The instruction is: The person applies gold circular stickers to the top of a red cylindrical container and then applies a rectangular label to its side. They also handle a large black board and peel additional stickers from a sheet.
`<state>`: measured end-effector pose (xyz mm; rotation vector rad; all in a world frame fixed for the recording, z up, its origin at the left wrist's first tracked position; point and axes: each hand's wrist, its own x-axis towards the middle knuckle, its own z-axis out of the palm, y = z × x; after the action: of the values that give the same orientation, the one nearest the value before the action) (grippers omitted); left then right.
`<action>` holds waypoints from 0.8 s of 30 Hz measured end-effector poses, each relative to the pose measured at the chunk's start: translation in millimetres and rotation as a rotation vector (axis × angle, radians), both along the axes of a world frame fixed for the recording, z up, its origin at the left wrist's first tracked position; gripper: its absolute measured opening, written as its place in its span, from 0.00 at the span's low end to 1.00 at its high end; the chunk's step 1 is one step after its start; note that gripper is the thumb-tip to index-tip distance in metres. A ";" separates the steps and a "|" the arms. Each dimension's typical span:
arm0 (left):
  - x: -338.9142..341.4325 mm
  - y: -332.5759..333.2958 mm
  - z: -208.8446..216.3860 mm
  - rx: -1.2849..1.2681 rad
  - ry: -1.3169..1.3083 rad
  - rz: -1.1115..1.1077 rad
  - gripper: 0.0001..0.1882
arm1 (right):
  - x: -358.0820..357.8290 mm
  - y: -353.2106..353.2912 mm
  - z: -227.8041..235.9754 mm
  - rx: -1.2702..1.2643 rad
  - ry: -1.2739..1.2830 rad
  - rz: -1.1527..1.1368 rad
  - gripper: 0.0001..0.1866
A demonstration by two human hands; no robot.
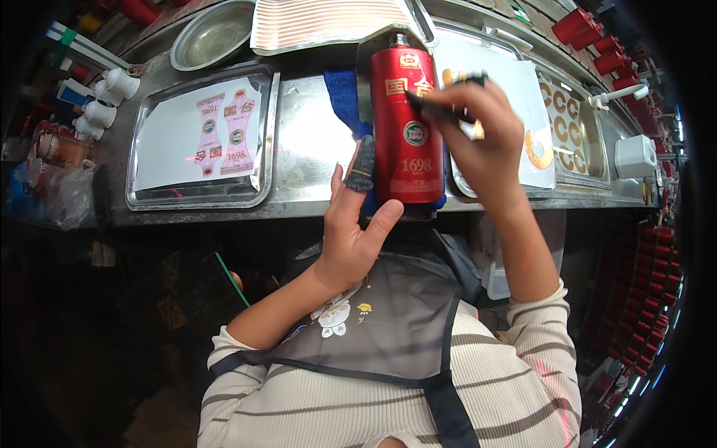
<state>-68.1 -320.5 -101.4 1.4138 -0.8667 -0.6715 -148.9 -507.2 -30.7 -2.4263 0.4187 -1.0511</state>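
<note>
From the head camera, a steel bench [299,196] runs across the upper part of the picture and carries several containers. On the left a shallow metal tray [134,160] holds a white sheet [168,145] with pink and red label stickers [224,134] on it. Behind it stands a round metal bowl [213,36]; what it holds cannot be made out. Beside the bowl a second tray [418,15] carries a sheet of striped labels [321,21]. To the right another tray [590,142] holds a white sheet with gold ring-shaped stickers [562,127]. Small white bottles [108,101] stand at the far left edge, and rows of red caps [594,37] line the far right. In the middle a red bottle [407,123] lies on a blue cloth [342,93], its neck pointing away from the person. The left hand [358,224] is open around the bottle's lower end: the thumb presses the base, and a finger in a grey cot [363,166] rests along its left side. The right hand [482,134] is closed on a thin black tool [437,110], its tip touching the bottle's front just above the round label. The bottle lies between the two hands, touched by both.
</note>
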 end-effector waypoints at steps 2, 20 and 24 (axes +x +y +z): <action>-0.2 -10.6 -0.9 -0.007 0.044 -0.010 0.30 | -29.2 25.8 -4.7 -0.031 0.107 0.024 0.16; 8.9 -21.9 14.0 0.122 -0.798 0.042 0.20 | -91.9 56.5 -41.9 1.090 -0.189 -0.319 0.10; -2.5 -22.7 34.3 0.178 -1.033 -0.053 0.16 | -87.6 43.9 -46.3 1.225 -0.317 -0.276 0.09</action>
<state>-70.5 -343.1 -67.1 1.9194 -1.6660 0.0069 -236.5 -463.3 -77.0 -1.1231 0.9475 -0.8545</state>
